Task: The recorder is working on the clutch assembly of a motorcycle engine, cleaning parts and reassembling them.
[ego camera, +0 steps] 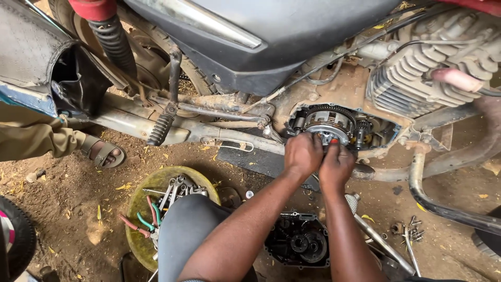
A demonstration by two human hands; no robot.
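Both hands press at the exposed clutch assembly (330, 125): the left hand (302, 154) and right hand (336, 163) are curled closed against it, their grip hidden; a removed engine cover (298, 243) lies below.

1. Bare brown dirt ground (73, 209), strewn with small yellow leaves (124, 186), fills the lower picture.
2. Flat, soft daylight; a faint shade at 12 o'clock.
3. A black tyre (15, 237) edges in at 8 o'clock.
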